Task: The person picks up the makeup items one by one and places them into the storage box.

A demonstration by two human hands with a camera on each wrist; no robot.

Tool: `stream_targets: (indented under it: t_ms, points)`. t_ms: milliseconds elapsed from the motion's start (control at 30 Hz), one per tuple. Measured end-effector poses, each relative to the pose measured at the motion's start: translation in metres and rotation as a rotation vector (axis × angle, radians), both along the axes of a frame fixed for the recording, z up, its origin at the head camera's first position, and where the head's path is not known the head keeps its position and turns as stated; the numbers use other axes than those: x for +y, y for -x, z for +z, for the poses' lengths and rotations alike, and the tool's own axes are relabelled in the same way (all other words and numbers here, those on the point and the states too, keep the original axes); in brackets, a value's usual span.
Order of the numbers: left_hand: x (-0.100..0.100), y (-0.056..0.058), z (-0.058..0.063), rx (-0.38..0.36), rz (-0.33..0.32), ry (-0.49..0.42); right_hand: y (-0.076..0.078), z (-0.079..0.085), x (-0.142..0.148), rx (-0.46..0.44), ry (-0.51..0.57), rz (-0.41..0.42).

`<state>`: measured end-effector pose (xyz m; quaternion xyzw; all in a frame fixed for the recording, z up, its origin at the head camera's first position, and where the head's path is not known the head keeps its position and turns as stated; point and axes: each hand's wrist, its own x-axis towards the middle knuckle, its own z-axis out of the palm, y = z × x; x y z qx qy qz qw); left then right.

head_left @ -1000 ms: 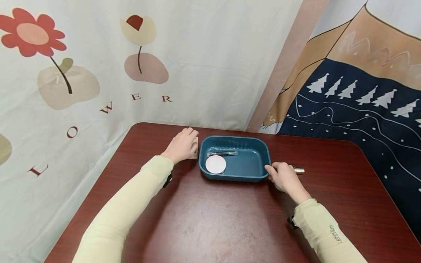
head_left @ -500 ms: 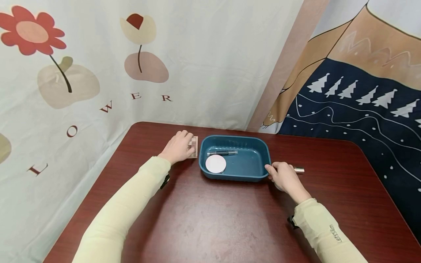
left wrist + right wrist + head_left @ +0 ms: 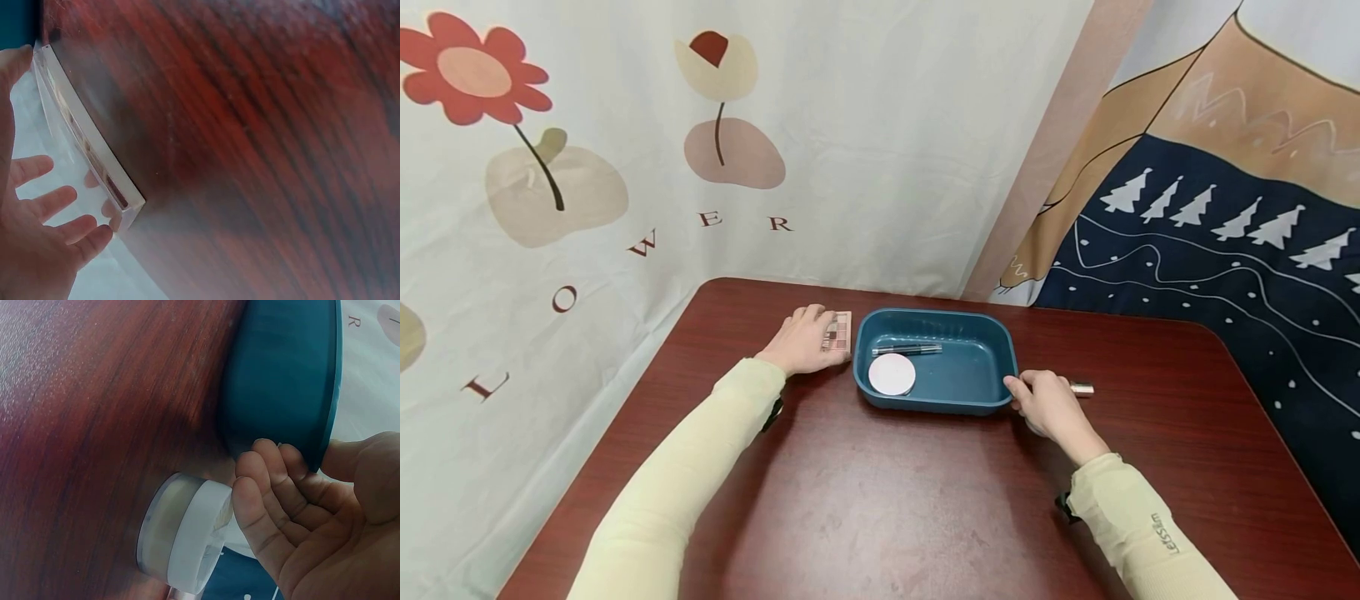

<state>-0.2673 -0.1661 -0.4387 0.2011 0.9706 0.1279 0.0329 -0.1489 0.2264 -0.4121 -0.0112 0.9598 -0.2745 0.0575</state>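
Our right grip (image 3: 1051,404) grasps the blue tub (image 3: 934,407) by its right end, thumb over the rim and fingers curled against the outer wall. Below this grip, almost hidden in the head view, a squat round jar stands upright on the bench (image 3: 887,500); the right wrist view shows the jar (image 3: 181,531) as clear-walled, with pale contents and a white band. Past the knuckles only the end of a shiny metallic tube (image 3: 1083,389) shows. Our left grip (image 3: 801,342) is released, its fingers loosely spread over part of the palette (image 3: 838,332); we cannot tell how firmly the tips touch. That flat rectangle of pinkish and brown squares lies between the left grip and the tub, its clear plastic side and pale edge blurred in the left wrist view. Inside the smooth tub, between our grips, a pale disc (image 3: 892,375) sits nearer the left one, with slim dark sticks (image 3: 906,350) just behind, their number hard to make out.
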Motion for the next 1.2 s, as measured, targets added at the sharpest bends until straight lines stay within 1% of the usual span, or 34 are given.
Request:
stream_targets:
  t_ms: [233, 433, 633, 833, 1000, 1200]
  points:
    - [-0.002, 0.003, -0.003, -0.034, -0.012, 0.029, -0.001, 0.001, -0.001, -0.021, 0.003, -0.007]
    - [-0.005, 0.006, -0.006, -0.047, -0.018, 0.062, -0.001, 0.001, -0.001, -0.024, 0.003, -0.015]
    - [-0.008, 0.008, -0.007, -0.065, -0.02, 0.063, -0.001, 0.001, -0.001, -0.026, 0.011, -0.014]
    - [-0.01, 0.011, -0.007, -0.06, -0.024, 0.053, -0.001, 0.001, -0.001, -0.015, 0.006, -0.015]
    - [-0.012, 0.014, -0.008, -0.069, -0.008, 0.054, -0.001, 0.001, -0.001, -0.025, 0.018, -0.014]
    - [-0.012, 0.015, -0.008, -0.049, -0.005, 0.059, -0.001, 0.0, -0.001, -0.029, 0.02, -0.018]
